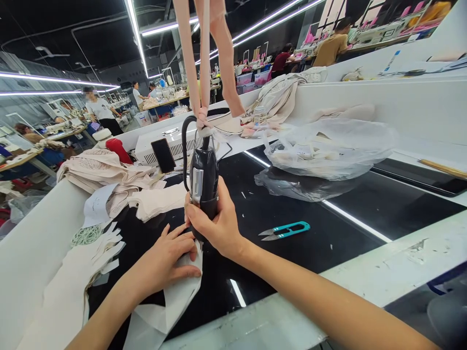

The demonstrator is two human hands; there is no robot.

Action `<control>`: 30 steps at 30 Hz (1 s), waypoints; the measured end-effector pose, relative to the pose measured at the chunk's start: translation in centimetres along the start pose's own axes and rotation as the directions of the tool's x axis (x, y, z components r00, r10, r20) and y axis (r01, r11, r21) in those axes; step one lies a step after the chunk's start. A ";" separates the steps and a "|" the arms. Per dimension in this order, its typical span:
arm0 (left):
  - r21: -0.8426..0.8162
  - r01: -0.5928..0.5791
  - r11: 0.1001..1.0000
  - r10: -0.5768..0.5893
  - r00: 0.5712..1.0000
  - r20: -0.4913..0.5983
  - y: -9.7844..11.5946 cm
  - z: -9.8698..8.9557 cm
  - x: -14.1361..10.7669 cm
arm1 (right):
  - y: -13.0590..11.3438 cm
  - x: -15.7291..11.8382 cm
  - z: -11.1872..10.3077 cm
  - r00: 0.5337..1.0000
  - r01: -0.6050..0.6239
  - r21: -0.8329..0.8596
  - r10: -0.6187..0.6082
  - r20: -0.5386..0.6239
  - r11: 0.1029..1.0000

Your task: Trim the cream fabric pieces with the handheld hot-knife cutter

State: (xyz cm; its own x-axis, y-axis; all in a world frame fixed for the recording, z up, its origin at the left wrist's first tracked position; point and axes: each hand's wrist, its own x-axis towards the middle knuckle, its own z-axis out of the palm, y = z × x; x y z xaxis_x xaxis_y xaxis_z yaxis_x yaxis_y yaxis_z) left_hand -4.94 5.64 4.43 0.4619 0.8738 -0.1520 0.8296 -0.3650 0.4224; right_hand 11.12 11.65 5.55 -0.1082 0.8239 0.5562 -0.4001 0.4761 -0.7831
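Note:
My right hand (215, 221) is wrapped round a black corded power tool (204, 182), held upright. A silver lever or switch shows on its side, and its lower end is hidden by my hands. Pale pink fabric strips (204, 58) tied above hold it from overhead. My left hand (178, 255) lies flat with fingers apart on a pale cloth piece (182, 294), close beside the tool's lower end. Teal-handled thread snips (286, 230) rest on the black tabletop (251, 257), right of my right hand.
A clear plastic bag (335, 150) with pale pieces lies at the back right. A phone (163, 155) leans on a white vented box (146, 148). Stacked cloth strips (69, 282) and green cord (87, 235) lie left. Raised white walls (404, 104) edge the table. People work beyond.

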 end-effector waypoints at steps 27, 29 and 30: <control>-0.011 -0.028 1.000 0.027 0.998 -0.050 -0.4 0.4 0.3 | -0.8 -2.1 0.1 0.998 -0.048 0.058 0.045 0.042 0.997; 0.006 -0.052 0.999 0.053 0.996 -0.072 -0.5 0.5 0.4 | -0.7 -2.2 -0.1 0.998 -0.045 0.041 0.044 0.038 0.998; 0.019 -0.071 0.997 0.072 0.993 -0.090 -0.5 0.6 0.3 | -0.7 -2.2 -0.2 0.998 -0.046 0.040 0.044 0.040 0.998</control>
State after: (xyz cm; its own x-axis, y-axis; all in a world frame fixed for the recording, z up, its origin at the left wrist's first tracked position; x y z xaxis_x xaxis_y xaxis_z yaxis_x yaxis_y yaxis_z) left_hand -5.04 5.92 3.68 0.4903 0.8707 -0.0402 0.8008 -0.4318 0.4151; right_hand 11.81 9.57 4.79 -0.1625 0.8309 0.5321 -0.4313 0.4252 -0.7957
